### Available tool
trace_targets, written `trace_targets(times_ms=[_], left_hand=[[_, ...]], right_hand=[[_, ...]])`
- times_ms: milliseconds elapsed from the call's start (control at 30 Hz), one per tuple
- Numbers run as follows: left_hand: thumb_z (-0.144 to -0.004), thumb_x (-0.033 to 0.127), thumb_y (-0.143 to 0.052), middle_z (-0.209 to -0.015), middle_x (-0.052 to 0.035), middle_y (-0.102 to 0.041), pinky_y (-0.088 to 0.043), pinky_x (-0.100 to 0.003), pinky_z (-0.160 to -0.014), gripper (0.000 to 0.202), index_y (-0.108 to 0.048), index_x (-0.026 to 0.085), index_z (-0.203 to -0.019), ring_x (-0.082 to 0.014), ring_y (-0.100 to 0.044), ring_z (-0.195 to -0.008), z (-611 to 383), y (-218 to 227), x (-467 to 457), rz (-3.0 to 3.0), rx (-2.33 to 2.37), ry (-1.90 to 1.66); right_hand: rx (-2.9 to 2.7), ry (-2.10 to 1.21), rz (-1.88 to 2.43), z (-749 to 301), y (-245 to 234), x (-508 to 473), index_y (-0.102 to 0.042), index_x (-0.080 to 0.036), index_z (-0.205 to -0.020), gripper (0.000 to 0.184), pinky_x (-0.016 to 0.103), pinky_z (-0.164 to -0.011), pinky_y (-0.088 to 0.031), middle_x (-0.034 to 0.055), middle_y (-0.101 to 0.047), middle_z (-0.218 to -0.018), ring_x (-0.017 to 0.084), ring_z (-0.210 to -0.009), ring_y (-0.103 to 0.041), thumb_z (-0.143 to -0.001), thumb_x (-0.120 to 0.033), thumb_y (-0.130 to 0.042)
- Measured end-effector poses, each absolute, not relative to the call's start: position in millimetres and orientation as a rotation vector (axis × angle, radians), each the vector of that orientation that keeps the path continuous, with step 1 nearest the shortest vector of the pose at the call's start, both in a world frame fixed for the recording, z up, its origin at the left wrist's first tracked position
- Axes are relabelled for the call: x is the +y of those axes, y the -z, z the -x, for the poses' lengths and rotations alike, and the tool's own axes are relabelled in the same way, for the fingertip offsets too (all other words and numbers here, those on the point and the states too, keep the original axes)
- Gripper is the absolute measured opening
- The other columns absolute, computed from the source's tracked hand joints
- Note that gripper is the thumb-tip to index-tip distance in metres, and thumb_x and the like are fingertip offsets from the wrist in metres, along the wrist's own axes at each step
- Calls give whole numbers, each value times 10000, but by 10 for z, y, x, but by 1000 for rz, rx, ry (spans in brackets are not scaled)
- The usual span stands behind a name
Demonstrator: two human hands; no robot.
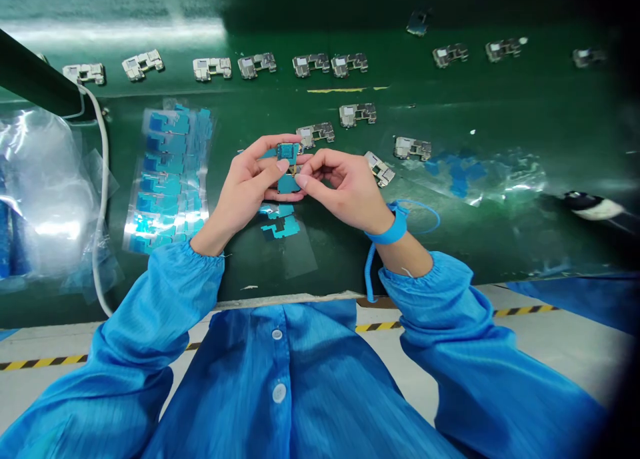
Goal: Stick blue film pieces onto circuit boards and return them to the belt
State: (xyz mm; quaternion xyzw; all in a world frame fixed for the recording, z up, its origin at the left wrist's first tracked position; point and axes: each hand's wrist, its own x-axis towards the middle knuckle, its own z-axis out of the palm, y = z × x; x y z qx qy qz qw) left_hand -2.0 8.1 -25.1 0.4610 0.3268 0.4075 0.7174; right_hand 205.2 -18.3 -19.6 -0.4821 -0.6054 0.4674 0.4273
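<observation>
My left hand [250,182] is closed around a small metal part covered with blue film [289,154], held above the green belt [450,246]. My right hand [340,186] pinches at the same part from the right, thumb and forefinger pressed at its lower edge. A blue strap with a coiled cord [393,229] circles my right wrist. Under my hands lies a clear sheet with blue film pieces [283,222].
Several silver metal frames [310,64] lie in rows across the belt, some close behind my hands [357,114]. A stack of blue film sheets [167,179] lies at left beside crumpled plastic bags [45,186] and a white cable [103,179]. Peeled film [480,176] lies at right.
</observation>
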Motion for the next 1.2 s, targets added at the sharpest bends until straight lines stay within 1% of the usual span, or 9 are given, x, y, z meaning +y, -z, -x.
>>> trace_targets(times_ms=[133, 300, 567, 667, 767, 867, 967, 1133, 1200], left_hand=[[-975, 564, -875, -924, 0, -831, -783, -380, -819, 538, -739, 270, -1405, -244, -878, -892, 24, 283, 92, -1080, 742, -906], [-947, 566, -909, -1210, -51, -857, -784, -417, -891, 655, -670, 295, -1494, -319, -885, -1082, 35, 308, 108, -1100, 689, -950], [-852, 428, -1023, -1514, -72, -765, -763, -450, -1024, 821, -592, 344, -1546, -372, -815, -1306, 55, 372, 138, -1230, 556, -1002], [-908, 469, -970, -1500, -67, -775, -780, -439, -970, 687, -616, 336, -1481, -349, -835, -1266, 36, 293, 72, -1184, 609, -986], [-963, 515, -906, -1326, -58, -845, -795, -385, -846, 530, -673, 305, -1390, -298, -884, -1091, 1, 187, -24, -1085, 800, -974], [-961, 547, -899, -1110, -41, -878, -775, -317, -704, 489, -720, 272, -1324, -241, -882, -891, -36, 147, -79, -1029, 897, -973], [-950, 557, -905, -1048, -41, -878, -753, -298, -644, 488, -733, 251, -1290, -223, -867, -815, -49, 156, -66, -1006, 912, -977], [-980, 575, -853, -1385, -74, -834, -750, -309, -685, 670, -590, 310, -1536, -217, -876, -799, 22, 102, 63, -925, 960, -1026], [-1019, 566, -797, -1488, -81, -791, -741, -294, -713, 618, -573, 311, -1536, -208, -881, -838, 75, 78, 123, -915, 980, -1114]], right_hand=[[-1530, -1141, 1201, -2057, 191, -180, -699, -244, -832, 282, 370, -786, -610, 40, -741, -843, 261, -1025, -752, -928, -440, -879], [-1464, -1092, 1133, -2103, 173, -144, -717, -259, -1010, 338, 356, -797, -619, 33, -810, -1121, 172, -860, -715, -1013, -584, -810], [-1520, -1138, 1083, -2088, 203, -131, -720, -239, -973, 379, 352, -775, -578, 11, -713, -912, 169, -801, -692, -1074, -604, -726], [-1616, -1048, 1060, -2057, 215, -140, -729, -237, -928, 337, 344, -713, -511, 16, -673, -913, 168, -790, -626, -1051, -549, -764], [-1681, -1018, 1060, -2031, 214, -158, -708, -241, -885, 298, 343, -689, -475, 17, -660, -904, 168, -776, -581, -1042, -487, -771], [-1703, -1024, 1083, -1998, 215, -210, -687, -239, -858, 295, 349, -688, -471, 15, -658, -909, 156, -733, -548, -1031, -463, -771], [-1708, -1065, 1098, -1975, 197, -207, -686, -240, -840, 335, 345, -668, -464, 19, -671, -906, 161, -735, -547, -1020, -509, -771], [-1749, -1129, 1091, -2081, 51, 576, -745, -238, -826, 368, 354, -693, -509, 9, -723, -784, 172, -713, -600, -985, -558, -833], [-1733, -981, 1220, -2162, -11, 1181, -742, -224, -788, 364, 360, -726, -541, 2, -724, -737, 175, -724, -643, -956, -513, -888]])
